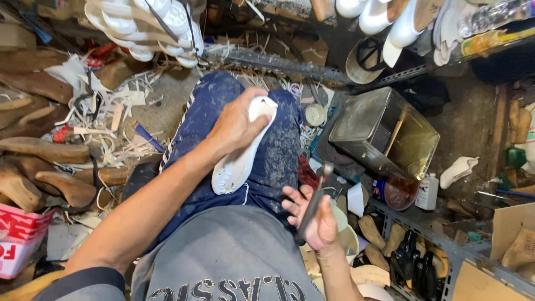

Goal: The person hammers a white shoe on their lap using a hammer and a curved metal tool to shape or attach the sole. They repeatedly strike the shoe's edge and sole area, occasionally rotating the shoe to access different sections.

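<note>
Pressing white shoe sole (239,159) onto knee, left hand (237,125) gripping its far end; right hand (315,220) clasping dark metal tool (313,203)

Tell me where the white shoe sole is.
Head view, centre: the white shoe sole lies on the person's thigh, pressed under the left hand.

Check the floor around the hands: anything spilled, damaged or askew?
Pale offcut strips lie scattered over the floor left of the knee. The metal tin sits tilted. Left hand presses the white sole on the lap; right hand holds a dark tool.
</note>
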